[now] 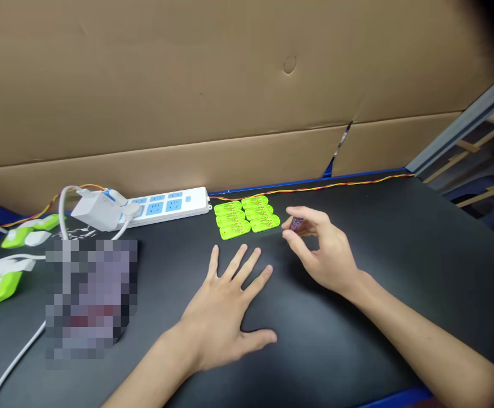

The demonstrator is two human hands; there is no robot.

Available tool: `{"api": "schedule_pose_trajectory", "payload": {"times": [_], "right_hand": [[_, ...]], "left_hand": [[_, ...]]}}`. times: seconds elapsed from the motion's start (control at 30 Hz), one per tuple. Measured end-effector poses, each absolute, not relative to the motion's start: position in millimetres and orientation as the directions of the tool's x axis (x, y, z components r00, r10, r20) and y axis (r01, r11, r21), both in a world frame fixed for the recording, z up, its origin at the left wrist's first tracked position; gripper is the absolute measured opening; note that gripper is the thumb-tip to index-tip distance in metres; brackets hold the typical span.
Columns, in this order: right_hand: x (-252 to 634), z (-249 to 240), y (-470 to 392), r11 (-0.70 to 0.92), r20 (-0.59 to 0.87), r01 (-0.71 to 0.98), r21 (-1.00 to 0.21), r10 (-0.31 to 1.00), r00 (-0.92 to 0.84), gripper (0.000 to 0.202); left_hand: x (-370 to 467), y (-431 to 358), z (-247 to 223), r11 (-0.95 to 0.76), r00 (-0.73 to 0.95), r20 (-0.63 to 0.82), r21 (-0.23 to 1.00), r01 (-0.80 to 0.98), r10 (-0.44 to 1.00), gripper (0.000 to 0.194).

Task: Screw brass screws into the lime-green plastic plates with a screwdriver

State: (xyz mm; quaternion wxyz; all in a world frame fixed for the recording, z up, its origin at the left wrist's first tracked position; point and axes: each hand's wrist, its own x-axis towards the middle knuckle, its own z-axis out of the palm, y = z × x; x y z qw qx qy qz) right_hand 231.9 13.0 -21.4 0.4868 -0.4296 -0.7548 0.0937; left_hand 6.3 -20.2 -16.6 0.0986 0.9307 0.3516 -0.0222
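Note:
My left hand [225, 311] lies with its fingers spread on the black tabletop, palm down, and nothing is in it. Between the thumb and fingers of my right hand [329, 249] is a small dark purple, speckled piece [297, 224]; its exact kind cannot be made out. Just left of that hand, and beyond my left fingertips, several flat lime-green pieces [234, 228] with rounded ends and printed patterns lie side by side in two columns. Neither hand touches them.
A white power strip [174, 205] with a plugged-in white adapter [98, 211] lies along the back. White cables [17, 348] and green-and-white pieces [4, 286] are at left, near a pixelated item [98, 289]. A cardboard wall [230, 85] and twisted red-yellow wire [336, 184] run behind.

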Motion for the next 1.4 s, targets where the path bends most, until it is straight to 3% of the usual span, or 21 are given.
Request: {"api": "schedule_pose_trajectory", "payload": {"times": [1.4], "right_hand": [[232.0, -20.6, 11.4, 0.612, 0.652, 0.567, -0.551, 0.74, -0.166, 0.041]], "left_hand": [[6.8, -19.8, -16.2, -0.728, 0.749, -0.12, 0.181, 0.662, 0.651, 0.085]]}}
